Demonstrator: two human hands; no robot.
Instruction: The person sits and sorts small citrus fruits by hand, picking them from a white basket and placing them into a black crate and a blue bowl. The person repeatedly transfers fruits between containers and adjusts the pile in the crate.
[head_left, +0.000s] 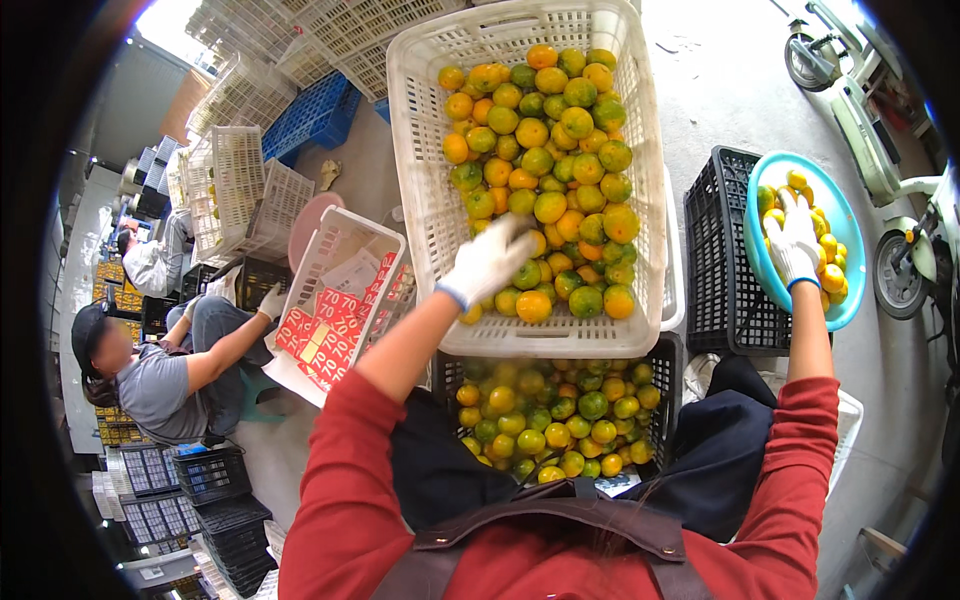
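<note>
My left hand, in a white knit glove with a blue cuff, is over the lower left part of a large white plastic crate of green and orange citrus fruits. Its fingers are blurred, and whether they hold a fruit cannot be told. My right hand, gloved alike, lies on citrus fruits in a turquoise plastic basin; its fingertips are among the fruits and its grip is unclear. Between my knees, below the white crate, stands a black crate with more citrus fruits.
The basin rests on a black crate. At left are a white basket with red printed cards, a pink basin, a seated person and another person. Crates are stacked behind; scooters stand at right.
</note>
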